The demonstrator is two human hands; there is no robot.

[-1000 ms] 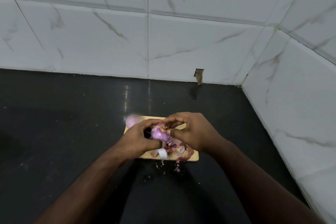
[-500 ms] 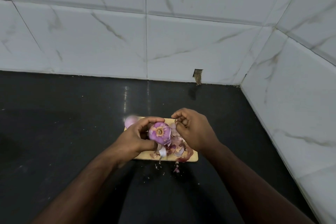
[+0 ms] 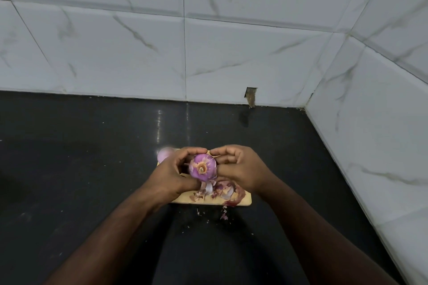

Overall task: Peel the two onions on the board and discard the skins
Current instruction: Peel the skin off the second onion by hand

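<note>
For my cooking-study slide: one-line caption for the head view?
Both hands, left hand and right hand, hold a red onion over a skin-strewn cutting board.

Open black table is left on the left and behind the cutting board; passage rightward is bounded by the tiled wall.

Skins on board, onion far-left.

White marble-veined wall tiles meet in a corner above a glossy black countertop (one chipped tile notch).
</note>
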